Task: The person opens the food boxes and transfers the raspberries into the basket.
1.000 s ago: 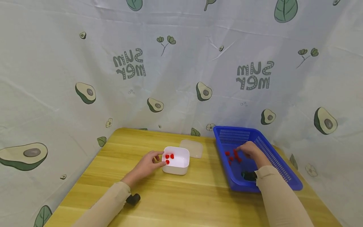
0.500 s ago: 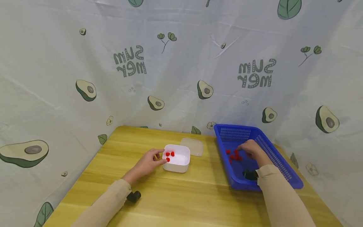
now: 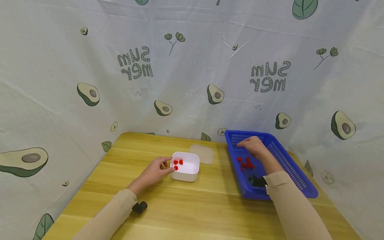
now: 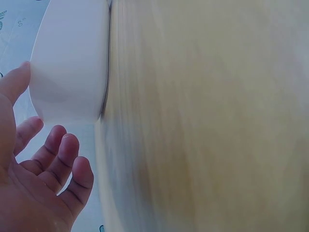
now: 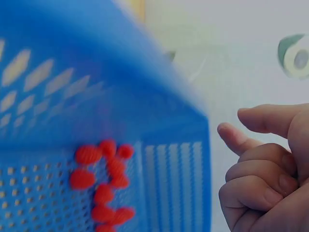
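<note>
A white square box stands mid-table with 3 small red berry-like pieces at its left end. My left hand touches that left end, thumb and index fingertips right at the wall; its other fingers curve loosely in the left wrist view. Inside the blue basket lie several more red berry-like pieces. Above them, towards the basket's far end, is my right hand. In the right wrist view, its thumb and index finger extend with a visible gap between them, while the other fingers are curled in.
Behind the box a flat translucent lid lies on the wooden table. The basket's raised, slotted walls surround the right hand's area at the table's right side. A pale printed curtain hangs round the table.
My right hand has risen off the red pieces and moved towards the far left of the basket. My left hand stays at the box.
</note>
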### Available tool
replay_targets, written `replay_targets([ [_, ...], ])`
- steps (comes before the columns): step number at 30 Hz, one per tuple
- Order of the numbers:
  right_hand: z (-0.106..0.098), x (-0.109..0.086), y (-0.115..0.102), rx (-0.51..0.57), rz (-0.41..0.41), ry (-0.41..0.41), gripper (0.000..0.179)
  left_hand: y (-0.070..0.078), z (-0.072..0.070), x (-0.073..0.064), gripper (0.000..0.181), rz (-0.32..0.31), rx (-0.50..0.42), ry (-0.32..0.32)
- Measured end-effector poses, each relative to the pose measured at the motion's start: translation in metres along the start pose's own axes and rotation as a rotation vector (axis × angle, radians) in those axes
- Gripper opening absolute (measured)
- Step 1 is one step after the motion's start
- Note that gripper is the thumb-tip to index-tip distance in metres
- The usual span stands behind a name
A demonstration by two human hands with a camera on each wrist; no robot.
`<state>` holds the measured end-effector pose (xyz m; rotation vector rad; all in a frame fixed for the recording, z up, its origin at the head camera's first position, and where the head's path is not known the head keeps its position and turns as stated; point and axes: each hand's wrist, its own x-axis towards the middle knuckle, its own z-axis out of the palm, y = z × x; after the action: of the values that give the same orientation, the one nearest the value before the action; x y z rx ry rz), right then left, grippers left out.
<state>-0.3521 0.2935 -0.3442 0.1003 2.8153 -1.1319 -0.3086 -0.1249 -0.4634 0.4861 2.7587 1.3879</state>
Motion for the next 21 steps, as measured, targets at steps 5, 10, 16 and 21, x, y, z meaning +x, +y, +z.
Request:
replay_targets([
  [5,0.008,-0.009,-0.025,0.062,-0.025,-0.012,0.044,0.000,-0.001,0.001,0.054,0.006,0.005,-0.003],
  [10,0.021,-0.013,-0.047,0.092,-0.033,-0.037,0.044,0.000,-0.002,0.001,0.055,0.013,0.002,0.000],
  [16,0.041,-0.014,-0.067,0.101,-0.043,-0.062,0.044,0.001,-0.002,0.001,0.058,0.020,0.003,-0.007],
  [21,0.059,-0.012,-0.081,0.111,-0.079,-0.072,0.036,0.001,-0.001,0.000,0.056,0.011,-0.004,0.000],
])
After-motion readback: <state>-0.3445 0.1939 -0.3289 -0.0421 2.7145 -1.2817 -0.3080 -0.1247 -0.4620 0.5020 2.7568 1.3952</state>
